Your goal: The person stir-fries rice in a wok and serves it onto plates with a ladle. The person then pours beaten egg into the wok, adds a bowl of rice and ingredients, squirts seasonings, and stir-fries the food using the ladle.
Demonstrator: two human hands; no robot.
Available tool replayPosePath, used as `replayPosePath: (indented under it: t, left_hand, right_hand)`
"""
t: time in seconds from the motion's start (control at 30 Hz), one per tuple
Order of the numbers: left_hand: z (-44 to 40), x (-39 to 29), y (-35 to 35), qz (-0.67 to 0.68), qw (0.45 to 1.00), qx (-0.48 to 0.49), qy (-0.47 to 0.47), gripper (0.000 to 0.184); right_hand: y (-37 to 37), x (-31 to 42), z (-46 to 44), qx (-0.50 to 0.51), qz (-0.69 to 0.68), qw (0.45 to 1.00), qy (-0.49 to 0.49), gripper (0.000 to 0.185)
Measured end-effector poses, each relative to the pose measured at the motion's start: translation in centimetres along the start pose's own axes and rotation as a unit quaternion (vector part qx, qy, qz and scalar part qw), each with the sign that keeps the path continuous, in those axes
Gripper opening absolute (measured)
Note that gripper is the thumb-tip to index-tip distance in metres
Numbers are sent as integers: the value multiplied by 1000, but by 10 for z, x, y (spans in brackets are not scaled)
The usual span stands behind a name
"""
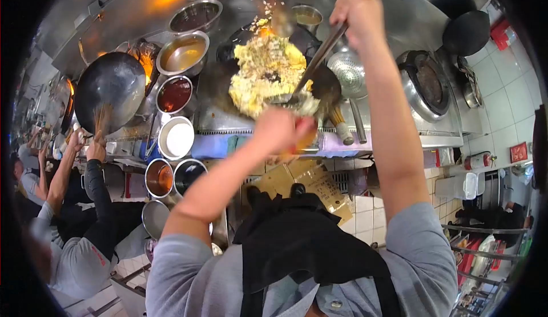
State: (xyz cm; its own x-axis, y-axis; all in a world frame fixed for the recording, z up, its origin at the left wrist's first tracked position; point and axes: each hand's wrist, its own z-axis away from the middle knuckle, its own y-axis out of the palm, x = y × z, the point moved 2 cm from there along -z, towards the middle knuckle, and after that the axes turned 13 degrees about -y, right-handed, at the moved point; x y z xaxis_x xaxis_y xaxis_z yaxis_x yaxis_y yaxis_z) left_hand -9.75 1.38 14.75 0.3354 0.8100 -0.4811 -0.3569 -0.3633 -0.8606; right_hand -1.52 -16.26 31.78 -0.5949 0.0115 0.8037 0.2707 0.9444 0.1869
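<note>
"What is our right hand [361, 15] doing?"

"It's grasping a ladle [327, 49], whose bowl is touching fried rice [268, 71] over the wok [327, 83] at twelve o'clock."

"And our left hand [279, 131]?"

"It's blurring near the wok's six o'clock edge; we can't tell its grip."

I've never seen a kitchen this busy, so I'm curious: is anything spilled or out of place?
Flattened cardboard lies on the tiled floor by the person's feet, an unusual floor covering. Also, loose bits of food appear in midair beyond the heap at the wok; I can't tell whether any spilled.
</note>
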Motion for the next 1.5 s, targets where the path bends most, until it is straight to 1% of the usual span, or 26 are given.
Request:
replayPosePath:
  t: [0.07, 0.17, 0.2, 0.3, 0.37, 0.43, 0.5, 0.53, 0.6, 0.67, 0.73, 0.77, 0.83, 0.87, 0.9, 0.93, 1.0, 1.07, 1.13, 1.17, 1.2, 1.27, 1.37, 1.4, 1.47, 1.5]
  left_hand:
    - [-37, 3, -16, -33, 973, -207, 100, 45]
    - [-67, 48, 88, -33, 963, -258, 69, 44]
    - [-59, 58, 117, -13, 952, -301, 56, 43]
    - [-5, 65, 146, -42, 981, -186, 28, 43]
    - [16, 42, 108, -80, 966, -194, 152, 45]
    - [-1, 3, 13, -60, 997, -35, 23, 48]
    - [-44, 7, -7, -10, 988, -144, 60, 49]
    - [-60, 18, 0, -36, 970, -216, 108, 47]
    - [-71, 48, 71, -79, 972, -204, 82, 42]
    - [-46, 70, 134, -96, 969, -224, 37, 40]
    - [2, 61, 135, -108, 994, -10, 3, 39]
    - [11, 50, 120, -107, 994, -11, 1, 39]
    - [26, 19, 72, -59, 978, -133, 151, 44]
    - [13, 6, 30, 23, 970, -173, 167, 46]
    - [-4, -9, -5, -14, 988, -128, 86, 47]
    - [-28, -9, -12, 7, 982, -168, 83, 46]
    - [-72, 11, 14, -65, 958, -252, 123, 42]
    - [-64, 37, 95, 10, 955, -280, 92, 42]
    - [-33, 56, 135, -13, 976, -211, 52, 42]
    - [-13, 55, 137, -62, 993, -94, 20, 41]
    - [3, 45, 125, -59, 994, -91, 15, 41]
    - [18, 16, 76, -78, 979, -131, 132, 43]
    - [-35, -7, -6, -30, 999, -13, 3, 45]
    - [-61, 5, 3, -33, 994, -90, 44, 47]
    - [-79, 30, 64, -49, 969, -219, 101, 52]
    - [-69, 41, 105, -52, 968, -231, 76, 51]
  right_hand:
    - [-7, -1, -20, -31, -72, 997, -18, 25]
    - [15, -58, 19, -136, 74, 986, -63, 23]
    - [11, -81, 29, -149, 34, 984, -92, 21]
    - [-1, -64, 42, -114, 21, 984, -136, 20]
    - [2, -29, 26, -33, 35, 999, 9, 20]
    - [-6, 4, 10, -20, -6, 1000, -16, 21]
    - [10, 44, 15, -88, -34, 994, -50, 24]
    - [19, 27, 20, -90, -33, 994, -48, 24]
    - [18, -38, 37, -128, 86, 985, -80, 21]
    - [9, -66, 49, -161, 10, 981, -107, 21]
    - [-1, -56, 58, -118, -9, 983, -138, 21]
    - [-5, -42, 52, -92, -4, 994, -59, 22]
    - [-6, 2, 41, -63, 4, 997, -42, 22]
    - [-5, 18, 35, -35, 13, 999, -22, 23]
    - [-7, 31, 27, -30, -38, 998, -44, 24]
    - [-7, 37, 26, -29, -90, 993, -65, 24]
    - [9, -7, 37, -89, 60, 984, -142, 22]
    - [8, -81, 54, -123, 62, 976, -170, 20]
    - [7, -69, 63, -103, 28, 977, -184, 20]
    - [3, -61, 69, -87, 1, 978, -188, 20]
    - [0, -54, 59, -98, 24, 987, -129, 24]
    - [-4, -28, 42, -68, 49, 996, -30, 28]
    - [-5, 27, 28, -44, -79, 992, -90, 29]
    - [0, 15, 36, -45, -79, 992, -84, 29]
    - [10, -35, 50, -125, 92, 983, -99, 27]
    - [4, -73, 60, -145, -2, 981, -127, 24]
